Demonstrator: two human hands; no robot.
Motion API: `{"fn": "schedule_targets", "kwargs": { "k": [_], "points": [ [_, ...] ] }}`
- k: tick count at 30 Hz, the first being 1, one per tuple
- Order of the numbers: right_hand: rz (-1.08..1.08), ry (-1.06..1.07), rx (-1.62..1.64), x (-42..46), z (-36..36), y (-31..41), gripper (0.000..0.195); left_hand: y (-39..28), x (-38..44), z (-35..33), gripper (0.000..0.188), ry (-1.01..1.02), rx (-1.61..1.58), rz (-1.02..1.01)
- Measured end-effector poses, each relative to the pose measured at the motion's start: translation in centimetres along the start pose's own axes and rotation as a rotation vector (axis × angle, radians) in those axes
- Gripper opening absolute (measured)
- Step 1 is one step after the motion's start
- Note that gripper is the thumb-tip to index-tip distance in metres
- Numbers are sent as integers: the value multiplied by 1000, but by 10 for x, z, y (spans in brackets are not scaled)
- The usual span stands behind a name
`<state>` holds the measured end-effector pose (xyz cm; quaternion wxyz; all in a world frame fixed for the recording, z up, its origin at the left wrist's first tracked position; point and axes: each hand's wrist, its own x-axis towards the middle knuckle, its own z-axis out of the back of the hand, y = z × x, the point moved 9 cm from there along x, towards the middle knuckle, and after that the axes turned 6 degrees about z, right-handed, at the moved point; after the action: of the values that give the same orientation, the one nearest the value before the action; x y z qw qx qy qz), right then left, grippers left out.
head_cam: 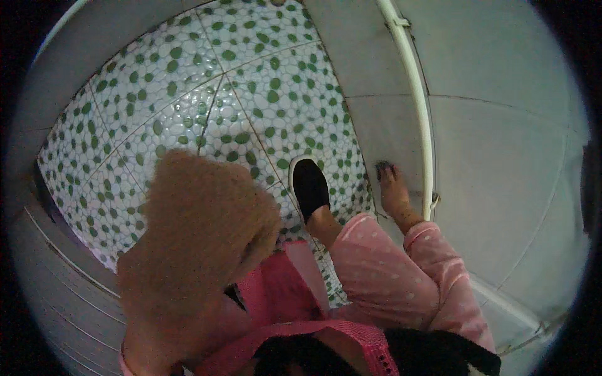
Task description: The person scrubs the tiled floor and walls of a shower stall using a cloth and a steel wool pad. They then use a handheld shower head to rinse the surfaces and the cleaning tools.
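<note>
A brown, soft-looking cloth or towel (197, 235), blurred, fills the left middle of the view. Part of my left forearm shows at the lower left, below the cloth; my left hand is not distinguishable, and whether it grips the cloth cannot be told. My right hand is out of view. Pink fabric (282, 286) hangs in front of my body, right of the cloth. Pink dotted trousers (385, 277) cover my legs. One foot wears a black slip-on shoe (309, 188) with a white edge; the other foot (394, 190) is bare, by the grey tiles.
The floor (263, 113) has a white and green pebble pattern. A grey tiled surface (376, 122) borders it on the right, where a white pipe (421, 113) runs in brackets. Another pale pipe (505, 303) lies at lower right. Curved grey ridges (70, 305) show at lower left.
</note>
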<state>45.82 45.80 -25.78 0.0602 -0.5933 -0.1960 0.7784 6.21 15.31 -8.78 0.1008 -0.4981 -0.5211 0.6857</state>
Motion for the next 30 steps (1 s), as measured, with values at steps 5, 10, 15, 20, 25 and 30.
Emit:
{"fn": "schedule_targets", "kwargs": {
  "k": [5,10,15,20,25,30],
  "points": [
    [-159,-465,19,-17,-3,-52,47,4,12,-47,33,176,97,-31],
    [-332,-587,-24,37,123,-118,54,18,-4,-26,51,29,34,26],
    [-433,-574,-351,67,194,-118,49,70,-1,6,58,-85,-19,59],
    [-62,-143,-341,58,-10,15,53,86,-5,28,56,-212,-177,-19],
    [56,-31,-151,7,-108,51,55,90,10,27,79,-176,-108,47],
    [-225,-545,-193,59,72,-47,48,81,13,-3,59,-129,-244,-59]
  ]
}}
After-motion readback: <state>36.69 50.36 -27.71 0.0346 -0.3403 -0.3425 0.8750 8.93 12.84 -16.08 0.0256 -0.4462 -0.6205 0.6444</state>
